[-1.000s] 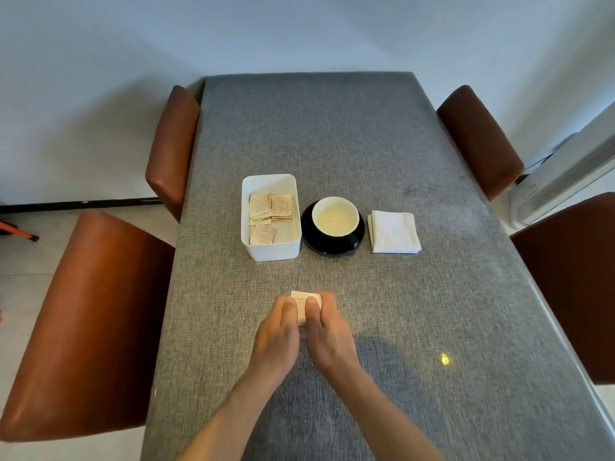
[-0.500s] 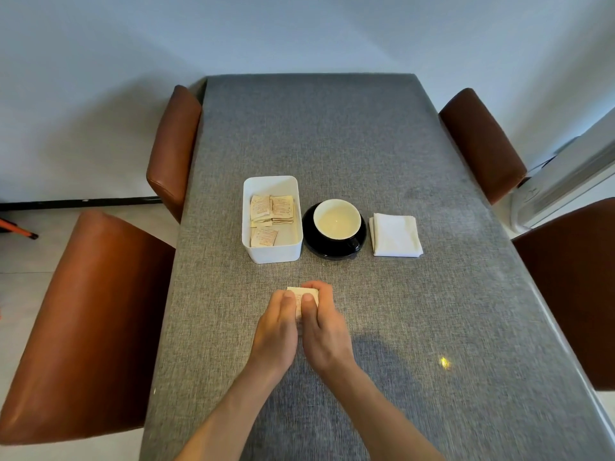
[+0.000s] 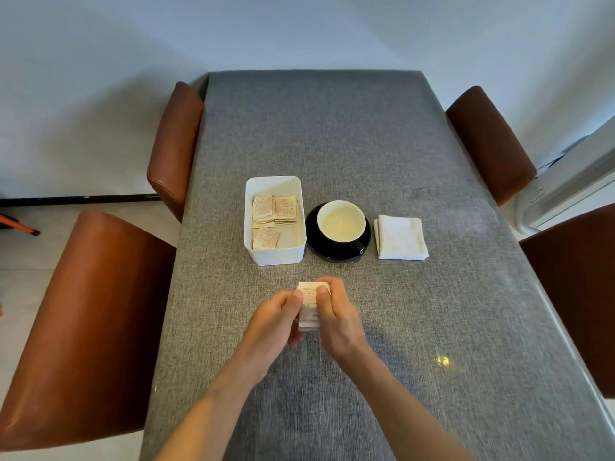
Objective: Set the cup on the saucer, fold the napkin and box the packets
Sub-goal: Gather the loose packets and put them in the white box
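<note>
Near the front edge of the grey woven tabletop [image 3: 432, 161], a person's left hand [image 3: 273, 324] and right hand [image 3: 336, 317] close from either side on a small stack of pale printed paper packets [image 3: 307, 306], fingers curled and thumbs pinching the stack between them, just above the cloth or resting on it (which of the two cannot be told from here). The stack's long axis runs away from the person, toward the far edge.

Beyond the hands and a little to the left stands the white rectangular plastic box [image 3: 275, 254], its long axis also running near to far, with more packets already lying loose inside. The box sits slightly nearer the left hand, so the coming move looks like a short carry forward and leftward, with the stack already lined up with the box's length.

Just to the right of the box, and close beside it, a cream-lined black cup [image 3: 341, 221] already sits on its round black saucer [image 3: 314, 241], handle turned toward the person. Further right, a white cloth napkin [image 3: 401, 237] lies folded into a neat rectangle, apart from the saucer.

By the look of it, only this last handful of packets is left to box. Brown leather chairs [image 3: 83, 327] flank both long edges.
</note>
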